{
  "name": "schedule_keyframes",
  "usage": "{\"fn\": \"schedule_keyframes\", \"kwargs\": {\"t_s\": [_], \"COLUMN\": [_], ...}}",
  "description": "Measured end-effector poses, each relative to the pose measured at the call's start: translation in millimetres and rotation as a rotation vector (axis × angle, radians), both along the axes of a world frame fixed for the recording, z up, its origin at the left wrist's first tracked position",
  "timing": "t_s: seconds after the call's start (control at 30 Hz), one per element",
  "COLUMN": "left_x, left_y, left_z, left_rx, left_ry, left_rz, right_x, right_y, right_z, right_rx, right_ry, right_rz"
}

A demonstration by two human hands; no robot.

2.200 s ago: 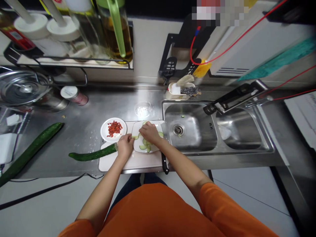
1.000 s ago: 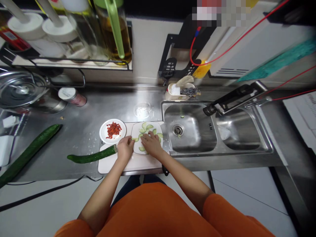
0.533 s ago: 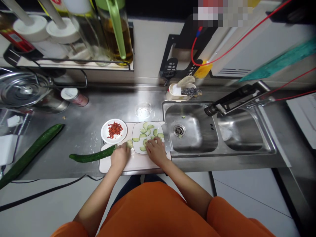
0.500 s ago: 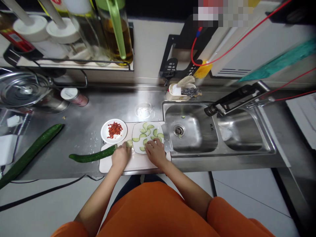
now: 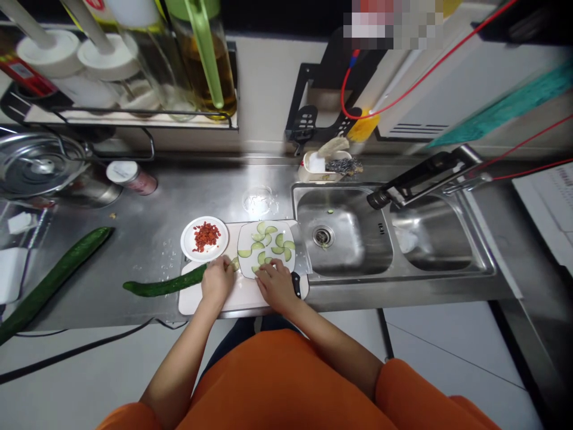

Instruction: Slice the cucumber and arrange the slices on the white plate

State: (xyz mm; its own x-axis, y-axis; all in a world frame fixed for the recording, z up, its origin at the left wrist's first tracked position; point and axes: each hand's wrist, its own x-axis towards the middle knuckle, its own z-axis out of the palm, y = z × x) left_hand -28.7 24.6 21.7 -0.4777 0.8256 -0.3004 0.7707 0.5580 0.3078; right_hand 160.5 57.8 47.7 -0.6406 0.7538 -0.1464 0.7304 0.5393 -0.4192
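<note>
The left hand [image 5: 218, 280] is resting low over the flat white cutting board [image 5: 244, 294], with its fingers bending. It is touching the right end of a long, dark green cucumber [image 5: 165, 286], which is lying partly on the board and partly on the shiny metal counter [image 5: 188, 185]. A small, pale green cucumber piece [image 5: 235, 263] is poking out by its fingertips, but I cannot tell if they are pinching it.

The right hand [image 5: 278, 288] is reaching over the near edge of the square white plate with a thin dark rim [image 5: 246, 237]. Its fingers are bending down, and I cannot tell if they are holding anything. Thin, pale green cucumber slices [image 5: 271, 230] are lying on that plate. A black-handled knife [image 5: 296, 285] is lying just beside the right hand. A round white plate [image 5: 185, 237] is holding little red bits [image 5: 206, 236].
</note>
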Motion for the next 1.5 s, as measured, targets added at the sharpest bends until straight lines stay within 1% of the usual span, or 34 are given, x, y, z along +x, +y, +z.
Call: {"fn": "schedule_keyframes", "kwargs": {"t_s": [0.1,0.17,0.27,0.37,0.43,0.53,0.67,0.73,0.77,0.83,0.9,1.03,1.13,1.23,1.3,1.37,1.43,1.5], "left_x": [-6,-10,-13,-14,-14,-14,-11,-7,-5,0,4,7,6,3,1,-1,-2,-2], "left_y": [-5,-8,-13,-15,-16,-14,-10,-7,-4,1,6,17,22,28,33,39,46,53], "left_z": [4.7,10.5,19.9,24.4,23.6,19.8,18.5,19.7,20.3,20.8,20.1,15.7,10.7,4.4,0.8,-1.1,-0.8,1.0], "left_rx": [0.113,0.19,0.27,0.315,0.321,0.3,0.245,0.257,0.277,0.319,0.348,0.386,0.346,0.267,0.229,0.204,0.186,0.174], "left_ry": [-0.036,-0.101,-0.217,-0.297,-0.359,-0.496,-0.808,-0.958,-1.002,-1.019,-0.989,-0.968,-1.02,-1.062,-1.034,-0.937,-0.787,-0.656], "left_rz": [-0.001,-0.015,-0.034,-0.021,0.033,0.162,0.347,0.428,0.464,0.527,0.573,0.624,0.61,0.55,0.498,0.433,0.353,0.276], "right_x": [-10,-19,-36,-48,-51,-48,-41,-39,-38,-36,-35,-31,-29,-29,-30,-32,-35,-37], "right_y": [7,14,27,39,43,46,45,44,43,42,40,39,40,42,44,45,47,49], "right_z": [0.1,-1.5,-5.2,-8.4,-9.0,-7.5,-2.7,-0.1,0.9,2.4,2.8,-0.4,-5.8,-12.1,-15.5,-17.6,-18.4,-17.9], "right_rx": [-0.043,-0.07,-0.094,-0.099,-0.119,-0.161,-0.2,-0.206,-0.207,-0.212,-0.225,-0.267,-0.31,-0.368,-0.4,-0.41,-0.399,-0.379], "right_ry": [0.044,0.087,0.164,0.217,0.238,0.262,0.288,0.29,0.284,0.266,0.247,0.25,0.272,0.276,0.271,0.247,0.2,0.145], "right_rz": [-0.019,-0.015,0.02,0.061,0.073,0.047,0.012,0.008,0.005,-0.006,-0.029,-0.111,-0.2,-0.306,-0.372,-0.437,-0.492,-0.51]}}
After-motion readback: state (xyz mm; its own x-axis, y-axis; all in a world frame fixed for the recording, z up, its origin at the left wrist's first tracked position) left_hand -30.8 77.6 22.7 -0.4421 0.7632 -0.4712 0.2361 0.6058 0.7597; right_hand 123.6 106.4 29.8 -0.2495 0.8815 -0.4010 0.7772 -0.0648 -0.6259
